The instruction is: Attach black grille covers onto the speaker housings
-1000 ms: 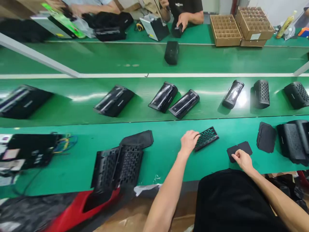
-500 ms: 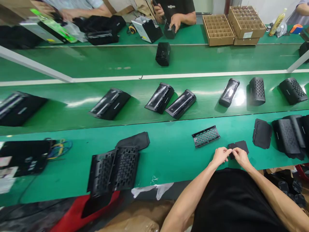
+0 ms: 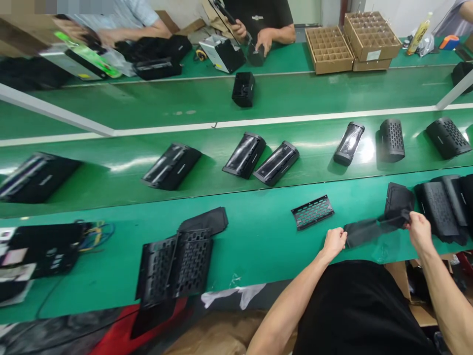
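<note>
My left hand (image 3: 335, 241) pinches the left end of a thin black sheet (image 3: 359, 233) just above the green bench. Off to the right, my right hand (image 3: 420, 230) is closed on the crumpled end of a dark, see-through film (image 3: 392, 223). The film stretches across to the sheet and is blurred by motion; where the two join I cannot make out. Behind the film lies a stack of black sheets (image 3: 399, 197), partly covered by it. A black slotted grille panel (image 3: 312, 212) lies flat beyond my left hand.
Black perforated housings (image 3: 439, 207) crowd the bench's right end. Slotted black panels (image 3: 192, 261) and dark sheets (image 3: 205, 220) lie left. Several black speaker-like units (image 3: 244, 155) rest on the green belt. Across it, a person's hand (image 3: 264, 40) holds a black box. Cardboard trays (image 3: 328, 49) stand there.
My hands have moved apart. The right one has swung right, drawing the dark film out from the sheet, while the left stays near its place, gripping the sheet's left end.
</note>
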The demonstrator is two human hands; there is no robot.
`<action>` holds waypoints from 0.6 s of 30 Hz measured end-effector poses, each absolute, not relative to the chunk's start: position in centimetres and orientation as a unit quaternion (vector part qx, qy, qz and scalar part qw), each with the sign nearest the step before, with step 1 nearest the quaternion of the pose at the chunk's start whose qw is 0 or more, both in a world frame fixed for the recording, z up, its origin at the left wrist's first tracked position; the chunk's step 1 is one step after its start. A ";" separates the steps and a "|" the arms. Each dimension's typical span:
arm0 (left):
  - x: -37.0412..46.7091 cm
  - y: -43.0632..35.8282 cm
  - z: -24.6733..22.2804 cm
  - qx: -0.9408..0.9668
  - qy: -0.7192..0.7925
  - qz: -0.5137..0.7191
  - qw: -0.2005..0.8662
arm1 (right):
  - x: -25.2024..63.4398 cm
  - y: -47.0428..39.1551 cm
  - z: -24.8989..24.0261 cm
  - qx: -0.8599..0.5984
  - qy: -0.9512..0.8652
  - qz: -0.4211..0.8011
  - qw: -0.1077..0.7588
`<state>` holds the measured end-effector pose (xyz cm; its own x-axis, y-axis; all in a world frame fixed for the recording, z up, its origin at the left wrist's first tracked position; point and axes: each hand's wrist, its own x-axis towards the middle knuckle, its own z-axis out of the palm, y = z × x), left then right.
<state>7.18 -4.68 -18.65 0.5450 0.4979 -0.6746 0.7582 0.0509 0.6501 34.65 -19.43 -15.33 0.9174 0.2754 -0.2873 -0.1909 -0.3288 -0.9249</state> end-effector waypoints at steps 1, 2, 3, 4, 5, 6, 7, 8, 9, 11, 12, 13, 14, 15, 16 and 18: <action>7.3 -4.7 -18.5 0.686 0.464 -0.122 0.546 | 35.7 -19.5 -14.4 -0.772 -0.013 0.191 0.606; 7.3 -4.7 -18.4 0.693 0.466 -0.127 0.534 | 36.7 -19.6 -13.5 -0.756 -0.005 0.184 0.628; 7.4 -4.6 -18.3 0.700 0.468 -0.133 0.523 | 37.5 -19.6 -12.7 -0.741 0.003 0.180 0.647; 7.4 -4.6 -18.2 0.705 0.470 -0.138 0.512 | 38.1 -19.5 -11.9 -0.726 0.008 0.182 0.664; 7.4 -4.6 -18.1 0.710 0.471 -0.143 0.502 | 38.4 -19.4 -11.3 -0.711 0.013 0.191 0.677; 7.4 -4.5 -18.0 0.715 0.473 -0.148 0.494 | 38.4 -19.3 -10.7 -0.697 0.017 0.206 0.686; 7.4 -4.5 -17.9 0.718 0.474 -0.152 0.487 | 38.1 -19.1 -10.4 -0.684 0.021 0.230 0.692; 7.3 -4.4 -17.8 0.720 0.475 -0.156 0.482 | 37.5 -18.8 -10.1 -0.671 0.025 0.260 0.694; 7.3 -4.3 -17.6 0.720 0.475 -0.158 0.480 | 36.5 -18.4 -10.1 -0.657 0.030 0.297 0.692; 7.1 -4.1 -17.1 0.719 0.475 -0.156 0.482 | 33.9 -17.3 -10.5 -0.624 0.039 0.378 0.683; 6.9 -4.0 -16.7 0.717 0.476 -0.148 0.487 | 32.4 -16.7 -10.8 -0.605 0.045 0.416 0.677; 6.8 -3.9 -16.4 0.715 0.474 -0.138 0.494 | 30.8 -16.1 -11.2 -0.586 0.051 0.451 0.671; 6.6 -3.7 -16.1 0.717 0.468 -0.126 0.500 | 29.2 -15.4 -11.6 -0.567 0.058 0.481 0.666; 6.4 -3.6 -15.8 0.711 0.456 -0.106 0.524 | 27.7 -14.8 -12.0 -0.549 0.065 0.507 0.661; 6.3 -3.5 -15.5 0.684 0.439 -0.072 0.578 | 26.4 -14.2 -12.3 -0.531 0.072 0.530 0.657; 5.9 -3.2 -15.1 0.565 0.391 0.026 0.726 | 24.3 -13.2 -12.8 -0.501 0.085 0.566 0.649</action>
